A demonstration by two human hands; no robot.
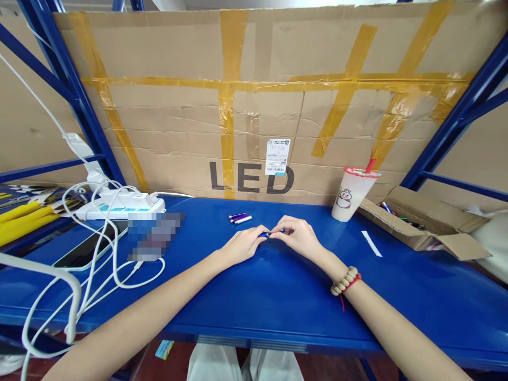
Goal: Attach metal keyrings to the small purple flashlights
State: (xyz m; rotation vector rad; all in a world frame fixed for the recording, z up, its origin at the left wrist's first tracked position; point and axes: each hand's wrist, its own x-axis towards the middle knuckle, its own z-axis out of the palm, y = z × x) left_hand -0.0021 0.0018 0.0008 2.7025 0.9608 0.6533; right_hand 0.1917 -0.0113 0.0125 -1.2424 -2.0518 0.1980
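Observation:
My left hand (243, 246) is closed in a pinch on a slim blue pen-like piece (263, 234), just above the blue tabletop. From the other side my right hand (297, 237) pinches at its dark end, and a bit of blue shows among those fingers too. The two sets of fingertips nearly meet; most of the piece is hidden by them. Just beyond my left hand lie several short purple and silver-white pen-like sticks (239, 217), side by side. A beaded bracelet (344, 281) with red cord circles my right wrist.
At right stand a paper cup (353, 196) with a red straw and an open cardboard box (420, 225) holding pens. A white strip (371, 244) lies nearby. On the left are a power strip (123, 205), tangled white cables (115, 254) and a phone (85, 251). Taped cardboard (178, 132) backs the table.

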